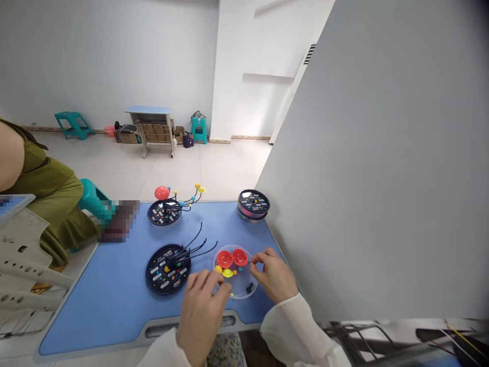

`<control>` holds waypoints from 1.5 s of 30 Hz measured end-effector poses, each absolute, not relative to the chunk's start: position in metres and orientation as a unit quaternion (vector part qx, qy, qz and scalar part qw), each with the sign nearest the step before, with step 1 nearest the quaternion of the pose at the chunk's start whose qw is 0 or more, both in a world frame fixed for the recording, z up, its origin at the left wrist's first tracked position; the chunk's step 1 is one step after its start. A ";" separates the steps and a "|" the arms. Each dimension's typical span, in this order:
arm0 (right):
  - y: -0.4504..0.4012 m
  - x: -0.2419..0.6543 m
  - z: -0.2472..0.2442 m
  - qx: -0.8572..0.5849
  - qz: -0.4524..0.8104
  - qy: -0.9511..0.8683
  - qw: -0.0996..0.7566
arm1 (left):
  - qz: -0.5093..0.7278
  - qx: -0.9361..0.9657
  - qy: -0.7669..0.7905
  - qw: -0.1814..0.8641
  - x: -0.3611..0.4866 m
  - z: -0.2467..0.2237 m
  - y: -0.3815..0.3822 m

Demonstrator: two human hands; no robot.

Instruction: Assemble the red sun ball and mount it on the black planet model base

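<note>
A clear round tray (239, 294) lies near the front edge of the blue table. In it are two red half shells (224, 259), yellow pieces (227, 273) and small black parts (249, 288). My left hand (204, 300) is over the tray's left front edge, fingers bent; what its fingertips hold, if anything, is too small to tell. At the tray's right rim my right hand (273, 272) pinches thumb and forefinger together on something I cannot make out. To the left lies a black printed disc (162, 278) with several curved black arms (202, 250) rising from it.
Farther back stand a planet model (162, 193) with coloured balls and a stack of round cases (253, 204). A grey partition (374, 178) borders the table's right side. A seated person (53, 193) is at the left.
</note>
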State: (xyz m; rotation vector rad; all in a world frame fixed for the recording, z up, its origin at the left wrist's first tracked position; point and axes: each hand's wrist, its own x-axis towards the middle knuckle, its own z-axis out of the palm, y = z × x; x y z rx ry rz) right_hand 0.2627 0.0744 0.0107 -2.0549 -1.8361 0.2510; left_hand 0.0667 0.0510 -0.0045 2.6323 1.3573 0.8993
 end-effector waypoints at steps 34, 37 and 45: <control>0.003 0.227 0.018 -0.489 0.524 -0.393 0.576 | 0.445 0.510 0.403 0.616 0.056 -0.010 0.025; -0.007 0.210 0.019 -0.479 0.541 -0.411 0.557 | 0.489 0.487 0.446 0.570 0.041 -0.018 0.009; -0.020 0.176 0.013 -0.471 0.544 -0.423 0.550 | 0.507 0.497 0.475 0.521 0.013 -0.013 -0.017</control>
